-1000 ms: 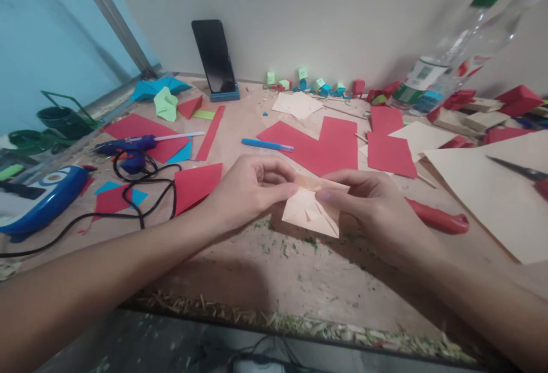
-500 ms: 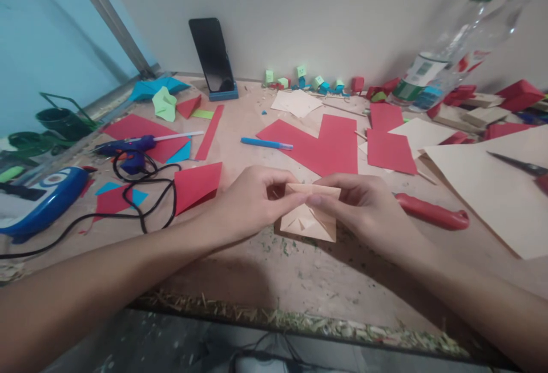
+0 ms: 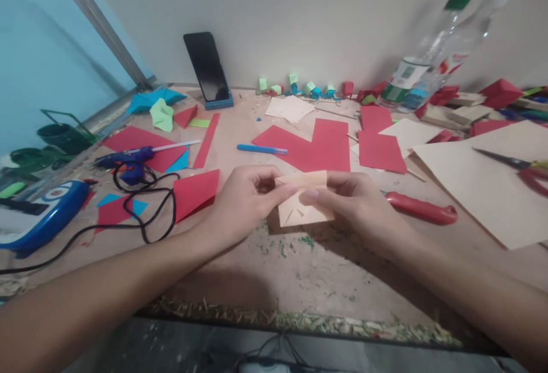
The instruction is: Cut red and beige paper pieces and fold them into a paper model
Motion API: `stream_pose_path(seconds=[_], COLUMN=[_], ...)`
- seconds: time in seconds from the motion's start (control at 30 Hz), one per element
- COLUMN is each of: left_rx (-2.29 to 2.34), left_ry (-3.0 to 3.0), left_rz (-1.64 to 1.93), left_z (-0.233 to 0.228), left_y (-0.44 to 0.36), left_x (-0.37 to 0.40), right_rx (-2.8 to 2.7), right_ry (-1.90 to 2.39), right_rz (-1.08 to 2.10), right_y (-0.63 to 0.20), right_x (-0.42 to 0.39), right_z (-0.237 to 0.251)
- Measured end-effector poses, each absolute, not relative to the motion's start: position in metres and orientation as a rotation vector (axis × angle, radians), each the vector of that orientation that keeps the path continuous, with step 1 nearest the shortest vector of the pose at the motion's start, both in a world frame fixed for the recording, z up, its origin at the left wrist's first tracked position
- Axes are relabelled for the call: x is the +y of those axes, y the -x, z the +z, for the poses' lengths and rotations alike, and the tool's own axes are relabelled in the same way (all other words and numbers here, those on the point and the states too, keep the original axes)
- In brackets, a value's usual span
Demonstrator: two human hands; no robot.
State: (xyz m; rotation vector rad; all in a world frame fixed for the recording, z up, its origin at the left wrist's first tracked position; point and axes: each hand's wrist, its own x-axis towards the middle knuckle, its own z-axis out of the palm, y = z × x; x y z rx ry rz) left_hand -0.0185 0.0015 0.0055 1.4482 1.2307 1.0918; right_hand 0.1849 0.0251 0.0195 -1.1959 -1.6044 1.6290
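Observation:
Between my two hands is a small folded piece of cream paper (image 3: 310, 216), with creases and a small raised flap on its face. My left hand (image 3: 252, 199) pinches its left side, thumb on top and fingers behind. My right hand (image 3: 357, 196) grips the right side the same way, its thumb lying flat across the middle. The fingers behind the paper are partly hidden. A red-handled tool (image 3: 422, 207) lies just right of my right hand, its front end covered. Left of my left hand rests a red folded paper (image 3: 196, 195).
A blue pen (image 3: 262, 149) lies beyond my hands beside red paper (image 3: 329, 144). At left are a blue glue gun (image 3: 132, 161) with a black cord and a phone (image 3: 208, 67) on a stand. Scissors (image 3: 505, 159) lie on cream sheets (image 3: 483, 190) at right. Plastic bottles (image 3: 406, 79) stand at the back.
The folded paper has tilted and turned slightly in my fingers, its top edge now rising to the right. My right thumb sits lower on its face. The whole view has shifted slightly.

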Motion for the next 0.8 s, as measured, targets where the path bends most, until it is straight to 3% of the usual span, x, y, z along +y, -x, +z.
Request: stream_pose_path(seconds=[0.1, 0.33, 0.5, 0.8], left_rx=[1.121, 1.148, 1.181, 1.229], left_ry=[-1.274, -1.544, -1.595, -1.366], left_rz=[1.118, 0.855, 0.94, 1.147], left_z=[-0.001, 0.005, 0.009, 0.004], left_y=[0.018, 0.019, 0.019, 0.021], left_x=[0.004, 0.001, 0.0, 0.005], right_rx=[-1.404, -1.516, -1.784, -1.598], right_ry=[1.176, 1.189, 1.125, 1.159], right_rz=[1.783, 1.561, 1.451, 1.568], right_y=[-0.186, -0.19, -0.189, -0.188], right_x=[0.028, 0.036, 0.033, 0.028], right_z=[0.016, 0.016, 0.017, 0.022])
